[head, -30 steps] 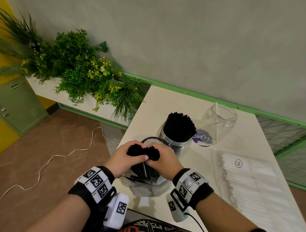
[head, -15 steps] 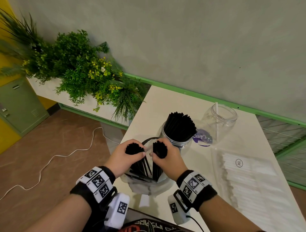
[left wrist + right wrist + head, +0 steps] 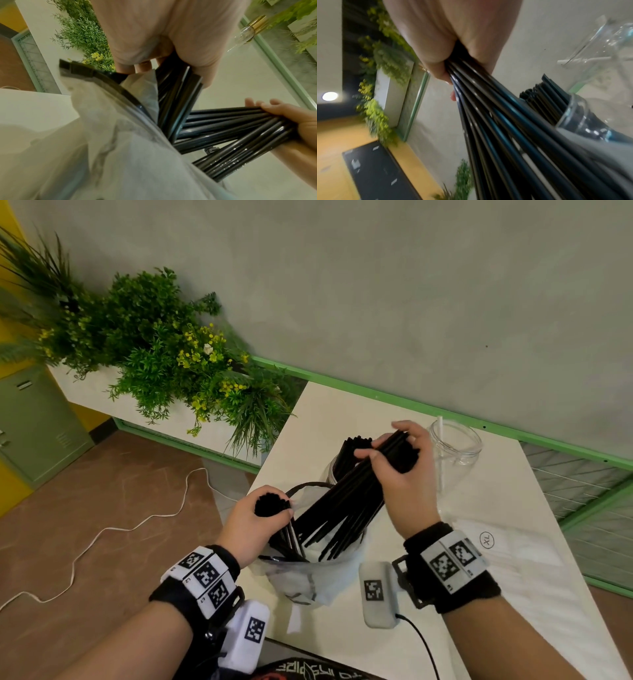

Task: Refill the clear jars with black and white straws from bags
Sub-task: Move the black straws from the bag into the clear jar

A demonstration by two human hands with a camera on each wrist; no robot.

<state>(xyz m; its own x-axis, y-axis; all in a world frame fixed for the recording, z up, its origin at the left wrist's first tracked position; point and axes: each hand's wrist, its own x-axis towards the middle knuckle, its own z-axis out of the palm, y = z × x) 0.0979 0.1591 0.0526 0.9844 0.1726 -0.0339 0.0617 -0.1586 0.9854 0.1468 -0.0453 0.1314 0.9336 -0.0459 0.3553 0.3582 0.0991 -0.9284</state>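
My right hand point(image 3: 399, 455) grips a bundle of black straws point(image 3: 346, 501) and holds it slanted, its lower ends still inside the clear plastic bag point(image 3: 308, 580). My left hand point(image 3: 263, 513) grips a second clump of black straws point(image 3: 270, 505) at the bag's mouth. Just behind stands a clear jar point(image 3: 334, 470) packed with black straws, partly hidden by the right hand. A second clear jar point(image 3: 455, 446) at the back right holds one white straw point(image 3: 440, 453). In the right wrist view the gripped bundle point(image 3: 496, 121) passes beside the full jar point(image 3: 573, 112).
A flat bag of white straws point(image 3: 507, 563) marked XL lies on the white table point(image 3: 329, 412) at the right. Leafy plants point(image 3: 164, 354) fill a planter beyond the table's left edge. A white cable point(image 3: 113, 529) snakes across the brown floor.
The two hands split the black straws into two clumps. The right hand has lifted its bundle up and back toward the jars, while the left stays at the bag's mouth.
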